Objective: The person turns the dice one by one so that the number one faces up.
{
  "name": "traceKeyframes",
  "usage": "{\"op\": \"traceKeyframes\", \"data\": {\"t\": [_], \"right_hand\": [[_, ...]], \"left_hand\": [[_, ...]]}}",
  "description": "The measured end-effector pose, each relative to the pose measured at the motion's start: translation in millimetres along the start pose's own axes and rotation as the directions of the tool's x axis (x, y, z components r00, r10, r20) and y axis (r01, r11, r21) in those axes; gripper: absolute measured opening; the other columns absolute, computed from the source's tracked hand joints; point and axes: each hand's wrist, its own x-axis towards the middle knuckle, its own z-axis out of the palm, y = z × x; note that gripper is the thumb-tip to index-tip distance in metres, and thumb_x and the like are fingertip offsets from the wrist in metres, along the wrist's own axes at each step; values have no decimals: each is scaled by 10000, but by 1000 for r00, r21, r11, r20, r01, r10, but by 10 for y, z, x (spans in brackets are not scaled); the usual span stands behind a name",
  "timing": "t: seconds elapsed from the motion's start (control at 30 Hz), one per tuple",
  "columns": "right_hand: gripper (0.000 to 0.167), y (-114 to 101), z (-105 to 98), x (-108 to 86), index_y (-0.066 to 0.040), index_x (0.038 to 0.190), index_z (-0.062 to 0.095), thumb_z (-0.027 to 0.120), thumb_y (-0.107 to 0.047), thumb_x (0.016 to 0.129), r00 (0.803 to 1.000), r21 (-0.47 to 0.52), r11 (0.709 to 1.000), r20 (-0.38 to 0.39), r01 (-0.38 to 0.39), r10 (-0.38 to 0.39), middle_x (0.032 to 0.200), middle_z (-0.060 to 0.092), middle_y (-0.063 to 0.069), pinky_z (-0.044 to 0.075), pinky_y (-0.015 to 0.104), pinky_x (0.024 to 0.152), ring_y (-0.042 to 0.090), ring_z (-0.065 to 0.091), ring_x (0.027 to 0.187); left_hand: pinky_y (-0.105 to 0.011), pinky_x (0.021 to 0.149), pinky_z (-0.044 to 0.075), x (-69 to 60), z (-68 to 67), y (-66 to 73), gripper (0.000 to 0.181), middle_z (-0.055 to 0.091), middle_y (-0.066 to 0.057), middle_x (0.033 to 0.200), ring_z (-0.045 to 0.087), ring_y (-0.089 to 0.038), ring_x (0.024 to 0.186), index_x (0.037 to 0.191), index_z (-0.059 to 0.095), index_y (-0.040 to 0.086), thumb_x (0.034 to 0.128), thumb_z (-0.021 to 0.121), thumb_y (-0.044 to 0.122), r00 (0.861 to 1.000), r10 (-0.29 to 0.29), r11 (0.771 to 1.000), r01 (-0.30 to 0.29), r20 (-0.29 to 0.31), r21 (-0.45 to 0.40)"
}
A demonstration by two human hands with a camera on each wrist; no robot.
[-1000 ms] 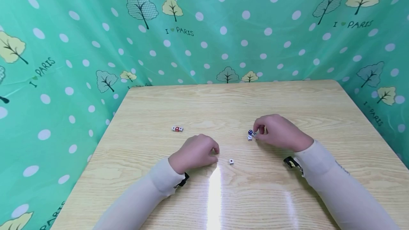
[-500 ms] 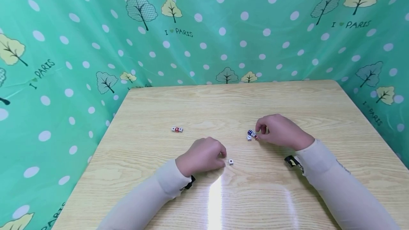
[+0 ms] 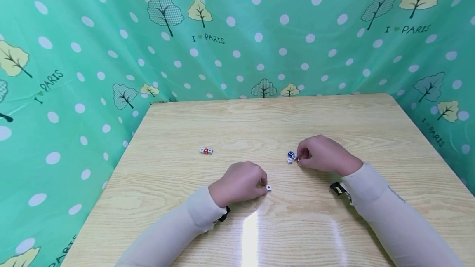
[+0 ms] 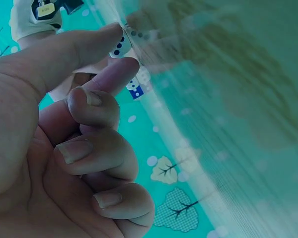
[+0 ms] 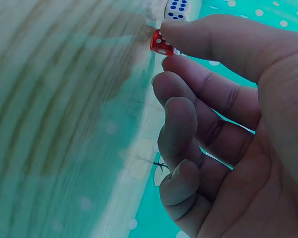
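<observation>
My left hand (image 3: 243,182) is low at the table's middle, its thumb and index finger pinching a white die (image 3: 269,188). The left wrist view shows that white die (image 4: 119,48) with black dots between the two fingertips, the other fingers curled. To the right, my right hand (image 3: 326,155) pinches a red die (image 3: 298,159) between thumb and index finger. In the right wrist view the red die (image 5: 162,43) has white dots. Touching or close beside it are a blue die (image 3: 290,154) and two white dice, one farther back (image 3: 295,156) and one nearer (image 3: 290,161).
At the left stands a short row of dice, a red die (image 3: 206,151) between two white ones. The wooden table (image 3: 241,118) reaches back to a green dotted curtain (image 3: 222,65). Light reflects off the table near the front.
My left hand has moved right to the single white die, and its fingers have come to it. The right hand has stayed by the cluster, its fingers closing on the red die.
</observation>
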Motion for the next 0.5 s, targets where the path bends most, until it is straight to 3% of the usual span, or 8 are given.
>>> {"op": "traceKeyframes", "data": {"t": [0.2, 0.5], "right_hand": [[99, 3, 20, 2, -223, 837, 731, 823, -203, 868, 1000, -9, 1000, -3, 6, -6, 752, 638, -108, 471, 299, 658, 82, 536, 676], [107, 0, 35, 7, -227, 829, 727, 816, -186, 873, 1000, -4, 1000, 4, 17, -17, 750, 635, -107, 462, 291, 652, 84, 527, 673]], "left_hand": [[-238, 527, 428, 4, 10, 29, 115, 620, 191, 691, 529, -14, 613, 801, 768, 285, 869, 786, 376, 1000, 21, 1000, -20, -11, 15], [-255, 548, 457, -14, 8, 14, 78, 684, 182, 764, 557, -5, 650, 839, 789, 293, 884, 778, 355, 1000, 2, 999, -2, -11, 38]]}}
